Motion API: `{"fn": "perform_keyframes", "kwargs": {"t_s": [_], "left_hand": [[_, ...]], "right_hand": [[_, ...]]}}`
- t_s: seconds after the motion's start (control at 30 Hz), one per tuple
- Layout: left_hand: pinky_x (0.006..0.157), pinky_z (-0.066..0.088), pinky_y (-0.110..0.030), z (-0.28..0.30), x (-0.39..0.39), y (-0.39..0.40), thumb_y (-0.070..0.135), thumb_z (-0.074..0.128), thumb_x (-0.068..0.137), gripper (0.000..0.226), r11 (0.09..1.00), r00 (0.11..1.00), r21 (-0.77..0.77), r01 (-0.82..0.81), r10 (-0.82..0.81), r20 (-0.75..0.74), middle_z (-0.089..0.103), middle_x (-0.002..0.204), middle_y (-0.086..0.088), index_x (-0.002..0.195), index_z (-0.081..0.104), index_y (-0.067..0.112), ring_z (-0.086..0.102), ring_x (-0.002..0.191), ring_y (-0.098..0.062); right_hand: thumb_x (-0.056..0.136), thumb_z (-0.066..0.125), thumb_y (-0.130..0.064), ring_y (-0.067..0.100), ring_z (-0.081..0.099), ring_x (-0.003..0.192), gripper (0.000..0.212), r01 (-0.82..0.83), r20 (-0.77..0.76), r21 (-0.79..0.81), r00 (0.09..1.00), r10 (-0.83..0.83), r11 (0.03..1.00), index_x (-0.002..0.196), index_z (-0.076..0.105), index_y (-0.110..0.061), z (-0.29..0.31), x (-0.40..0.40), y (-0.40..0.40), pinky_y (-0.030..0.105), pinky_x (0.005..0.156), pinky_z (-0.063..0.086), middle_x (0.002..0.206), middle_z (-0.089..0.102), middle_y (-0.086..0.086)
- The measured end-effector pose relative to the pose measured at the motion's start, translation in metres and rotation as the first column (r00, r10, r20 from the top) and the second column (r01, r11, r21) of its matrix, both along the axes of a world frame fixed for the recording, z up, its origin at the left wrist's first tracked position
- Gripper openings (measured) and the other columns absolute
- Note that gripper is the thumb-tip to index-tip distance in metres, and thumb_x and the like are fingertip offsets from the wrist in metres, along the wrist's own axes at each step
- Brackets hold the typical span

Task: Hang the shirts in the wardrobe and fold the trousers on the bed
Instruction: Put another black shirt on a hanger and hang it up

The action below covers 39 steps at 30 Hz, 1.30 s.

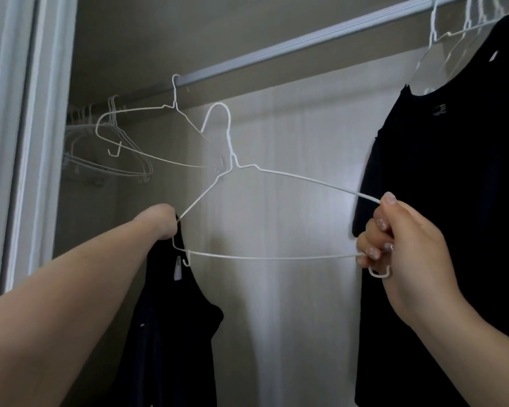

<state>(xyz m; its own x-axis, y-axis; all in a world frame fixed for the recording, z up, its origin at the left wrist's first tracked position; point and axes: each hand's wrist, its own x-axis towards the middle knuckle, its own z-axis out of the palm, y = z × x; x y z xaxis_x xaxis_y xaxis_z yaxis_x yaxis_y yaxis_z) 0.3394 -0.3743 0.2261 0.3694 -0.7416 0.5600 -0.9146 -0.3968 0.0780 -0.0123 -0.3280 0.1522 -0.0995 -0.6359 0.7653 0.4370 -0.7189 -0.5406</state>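
Observation:
A white wire hanger is held level in front of me, below the wardrobe rail, its hook free of the rail. My right hand grips the hanger's right end. My left hand grips a dark shirt at the hanger's left end; the shirt hangs down from that hand. Whether the left fingers also hold the wire is hidden. Another dark shirt hangs on a white hanger from the rail at the right.
One empty white hanger hangs on the rail left of centre. Several more empty hangers bunch at the far left by the white door frame. The pale back wall lies behind.

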Motion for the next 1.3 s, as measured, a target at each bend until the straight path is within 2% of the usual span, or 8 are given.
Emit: {"fn": "perform_keyframes", "kwargs": {"t_s": [0.33, 0.6, 0.7, 0.83, 0.93, 1.03, 1.17, 1.3], "left_hand": [[0.064, 0.039, -0.023, 0.002, -0.043, -0.003, 0.002, 0.053, 0.081, 0.026, 0.872, 0.879, -0.183, 0.454, -0.472, -0.069, 0.064, 0.095, -0.006, 0.100, 0.062, 0.019, 0.058, 0.084, -0.022], [0.058, 0.049, -0.017, -0.003, -0.083, 0.001, 0.010, 0.050, 0.087, 0.011, 0.631, 0.413, -0.442, 0.638, -0.765, -0.495, 0.058, 0.068, 0.006, 0.085, 0.060, 0.015, 0.059, 0.057, -0.004], [0.064, 0.053, -0.022, -0.003, -0.085, -0.001, 0.026, 0.055, 0.094, 0.013, 0.558, 0.242, -0.543, 0.627, -0.803, -0.545, 0.062, 0.078, 0.003, 0.092, 0.061, 0.014, 0.066, 0.071, -0.011], [0.075, 0.043, -0.030, -0.004, -0.091, -0.009, 0.026, 0.054, 0.095, 0.018, 0.561, 0.305, -0.565, 0.605, -0.819, -0.486, 0.054, 0.081, -0.007, 0.095, 0.059, 0.009, 0.054, 0.076, -0.021], [0.069, 0.032, -0.030, -0.005, -0.095, -0.014, 0.020, 0.053, 0.094, 0.012, 0.582, 0.392, -0.604, 0.544, -0.813, -0.431, 0.044, 0.078, -0.009, 0.085, 0.053, 0.012, 0.042, 0.073, -0.019], [0.045, 0.030, -0.016, -0.005, -0.097, -0.017, 0.021, 0.053, 0.096, 0.035, 0.574, 0.411, -0.669, 0.471, -0.814, -0.409, 0.040, 0.059, 0.001, 0.063, 0.040, 0.017, 0.039, 0.047, -0.010], [0.045, 0.026, -0.022, -0.005, -0.100, -0.023, 0.023, 0.052, 0.096, 0.039, 0.592, 0.448, -0.663, 0.458, -0.798, -0.404, 0.036, 0.058, 0.002, 0.061, 0.035, 0.020, 0.033, 0.049, -0.012], [0.044, 0.027, -0.022, -0.008, -0.099, -0.026, 0.023, 0.051, 0.096, 0.038, 0.601, 0.472, -0.659, 0.452, -0.788, -0.395, 0.037, 0.057, 0.003, 0.061, 0.036, 0.020, 0.034, 0.049, -0.011]], "right_hand": [[0.100, 0.041, -0.032, 0.006, 0.034, 0.038, 0.050, -0.058, -0.020, 0.068, 0.998, 0.060, 0.996, 0.051, 0.040, -0.025, -0.017, 0.019, -0.013, 0.019, 0.037, 0.038, 0.044, 0.027, -0.008], [0.101, 0.038, -0.027, 0.008, 0.044, 0.041, 0.048, 0.017, -0.159, -0.006, 0.987, -0.018, 1.000, 0.054, 0.043, -0.025, -0.045, 0.034, -0.032, 0.020, 0.044, 0.042, 0.045, 0.034, -0.008], [0.088, 0.048, -0.055, 0.009, 0.057, 0.056, 0.043, -0.073, -0.227, -0.057, 0.972, 0.058, 0.996, 0.056, 0.060, -0.027, -0.050, 0.034, -0.031, 0.021, 0.051, 0.047, 0.054, 0.054, -0.003], [0.055, 0.070, -0.078, 0.008, 0.062, 0.110, 0.064, -0.274, -0.235, -0.047, 0.938, 0.256, 0.961, 0.096, 0.072, -0.028, -0.066, 0.036, -0.032, 0.029, 0.075, 0.056, 0.108, 0.068, -0.004], [0.042, 0.081, -0.072, 0.005, 0.052, 0.124, 0.099, -0.364, -0.272, 0.055, 0.891, 0.365, 0.930, 0.127, 0.053, -0.027, -0.088, 0.043, -0.035, 0.034, 0.087, 0.055, 0.131, 0.059, -0.009], [0.046, 0.083, -0.065, -0.002, 0.044, 0.129, 0.105, -0.343, -0.463, 0.149, 0.804, 0.372, 0.927, 0.135, 0.034, -0.037, -0.110, 0.052, -0.038, 0.029, 0.096, 0.050, 0.139, 0.047, -0.020], [0.078, 0.066, -0.055, -0.016, 0.018, 0.134, 0.083, 0.047, -0.790, -0.400, 0.488, -0.371, 0.915, 0.144, 0.018, -0.044, -0.115, 0.067, -0.043, 0.007, 0.108, 0.018, 0.144, 0.020, -0.036], [0.086, 0.054, -0.058, 0.011, 0.044, 0.119, 0.079, 0.127, -0.699, -0.697, 0.095, -0.709, 0.705, 0.151, 0.016, -0.031, -0.109, 0.080, -0.047, 0.028, 0.102, 0.032, 0.129, 0.053, -0.016]]}}
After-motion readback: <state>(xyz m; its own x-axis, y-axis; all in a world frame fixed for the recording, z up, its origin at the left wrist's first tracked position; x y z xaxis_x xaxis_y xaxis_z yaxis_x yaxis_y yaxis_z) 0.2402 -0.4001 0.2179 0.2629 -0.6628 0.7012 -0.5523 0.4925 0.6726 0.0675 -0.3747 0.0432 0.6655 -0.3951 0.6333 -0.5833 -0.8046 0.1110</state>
